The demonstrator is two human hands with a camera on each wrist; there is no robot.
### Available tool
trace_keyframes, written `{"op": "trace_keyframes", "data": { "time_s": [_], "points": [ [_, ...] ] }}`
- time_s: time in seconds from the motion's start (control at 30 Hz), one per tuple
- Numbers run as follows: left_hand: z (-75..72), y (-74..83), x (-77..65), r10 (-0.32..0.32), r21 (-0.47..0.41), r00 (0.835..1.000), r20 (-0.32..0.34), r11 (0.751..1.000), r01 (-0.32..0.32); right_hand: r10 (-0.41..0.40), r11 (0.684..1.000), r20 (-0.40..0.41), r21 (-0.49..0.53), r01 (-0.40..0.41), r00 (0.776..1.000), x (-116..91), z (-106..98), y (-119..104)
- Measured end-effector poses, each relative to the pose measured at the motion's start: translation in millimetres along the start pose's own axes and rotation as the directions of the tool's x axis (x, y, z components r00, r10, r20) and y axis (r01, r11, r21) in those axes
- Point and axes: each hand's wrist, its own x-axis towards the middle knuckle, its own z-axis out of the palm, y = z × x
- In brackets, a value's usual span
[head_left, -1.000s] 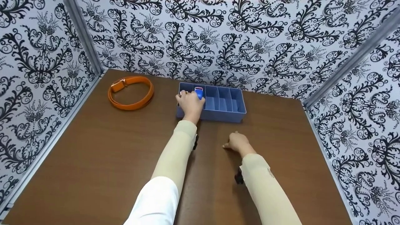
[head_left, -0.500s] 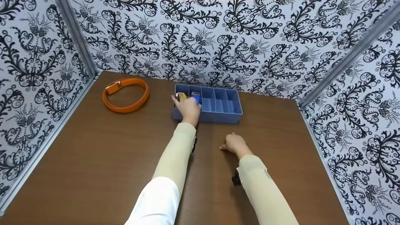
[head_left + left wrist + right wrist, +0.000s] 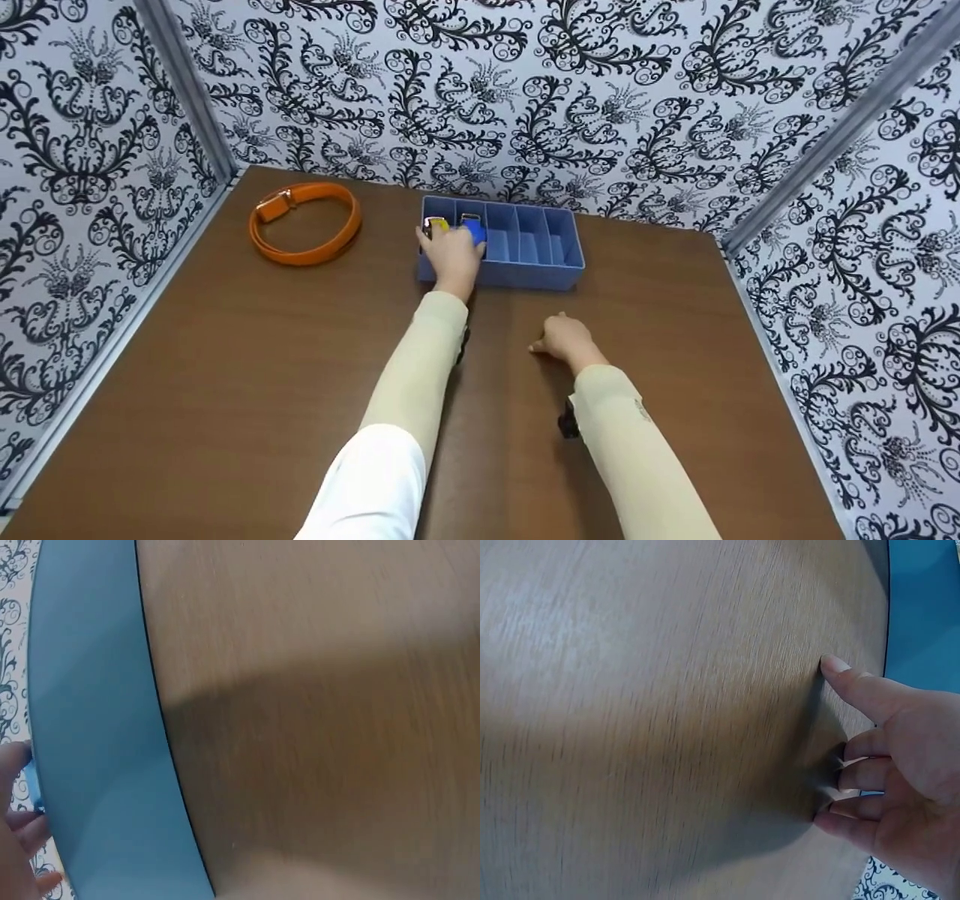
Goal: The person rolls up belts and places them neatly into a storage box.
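the left hand (image 3: 452,255) reaches into the blue tray (image 3: 540,276) at 12 o'clock, its fingers curled on a yellow belt (image 3: 437,224) and a blue belt (image 3: 473,229) in the leftmost slots. the right hand (image 3: 564,339) rests loosely curled on the bench (image 3: 225,360), holding nothing. an orange belt (image 3: 305,223) lies coiled at 10 o'clock.

Blue item (image 3: 474,232) in divided blue tray (image 3: 536,276)

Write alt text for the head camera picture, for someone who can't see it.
A person's left hand reaches into a blue divided tray on a brown table, over rolled yellow and blue belts. The right hand rests on the table; a coiled orange belt lies at far left.
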Motion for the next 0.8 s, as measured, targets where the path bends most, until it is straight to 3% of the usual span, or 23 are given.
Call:
{"op": "trace_keyframes", "data": {
  "time_s": [0.17,0.33,0.47,0.6,0.8],
  "points": [
    [-13.9,-11.5,-1.9,0.054,-0.017,0.993,-0.102,0.998,-0.056,0.006,1.000,0.006,0.002,-0.006,1.000,-1.2,-1.5,-0.6],
    [-23.2,-30.3,-4.6,0.113,-0.030,0.966,-0.231,0.992,-0.123,0.020,1.000,0.019,0.009,-0.020,1.000,-1.8,-0.5,-0.3],
    [-29.2,-48.9,-4.6,0.147,-0.018,0.949,-0.278,0.987,-0.159,0.027,0.999,0.021,0.017,-0.028,0.999,-2.1,-0.8,0.8],
    [-34.0,-73.2,-1.4,0.181,0.019,0.952,-0.247,0.983,-0.182,0.030,0.999,0.013,0.021,-0.030,0.999,-2.9,-1.0,1.2],
    [-44.9,-119.2,-0.2,0.168,0.061,0.982,-0.085,0.985,-0.163,0.022,1.000,0.015,0.015,-0.023,1.000,-3.4,-0.4,1.3]
  ]
}}
